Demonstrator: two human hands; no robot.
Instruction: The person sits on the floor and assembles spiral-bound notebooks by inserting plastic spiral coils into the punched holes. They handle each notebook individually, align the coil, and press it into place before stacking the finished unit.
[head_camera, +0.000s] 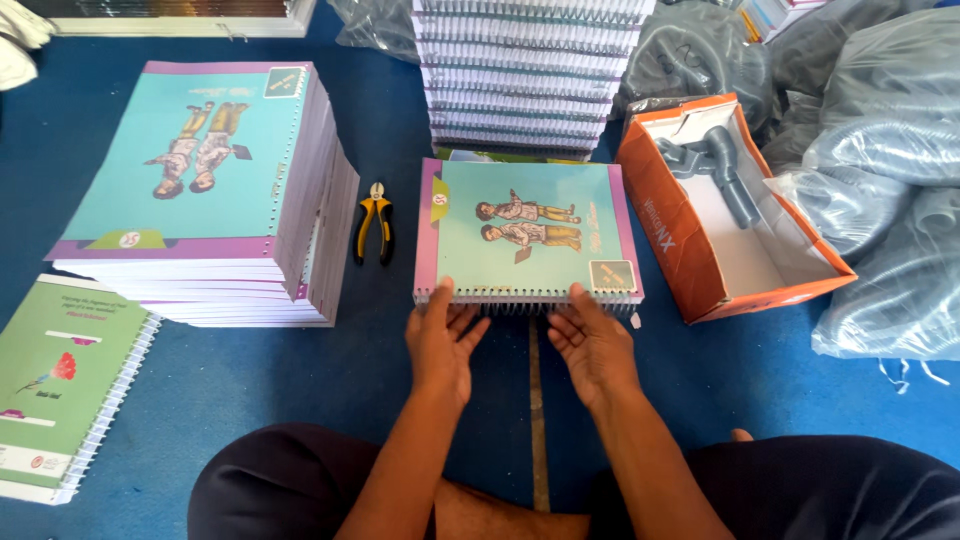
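**Two open hands at the spiral edge of a teal notebook**

Two bare hands rest on the near edge of a teal, purple-bordered spiral-bound notebook (527, 232) lying flat on the blue floor (250, 385), straight in front of the seated person. The left hand (441, 340) and the right hand (592, 343) lie palm down with fingers spread. Neither grip is closed on anything; the fingertips only touch the wire spiral binding (525, 303) along the near side.

To the left stands a tall stack of matching teal-covered notebooks (205, 195), and nearer still on the left lies a green-covered spiral notebook (60, 385). Between the tall stack and the teal notebook rest black-and-yellow-handled cutting pliers (374, 222), apart from both. Far behind is a pile of white-edged bound notebooks (525, 75). Just right of the teal notebook sits an open orange cardboard box (725, 215) with grey plastic parts inside, and beyond it clear plastic bags (880, 190).

As a judgement: the wire ends of the binding could prick or scratch the fingertips if they press hard on it. Uneven pressure from the two hands might bend coils or skew the pages. The notebook could also slide toward the far pile, since nothing holds its far edge. The box, standing so close, may be nudged by the right forearm.
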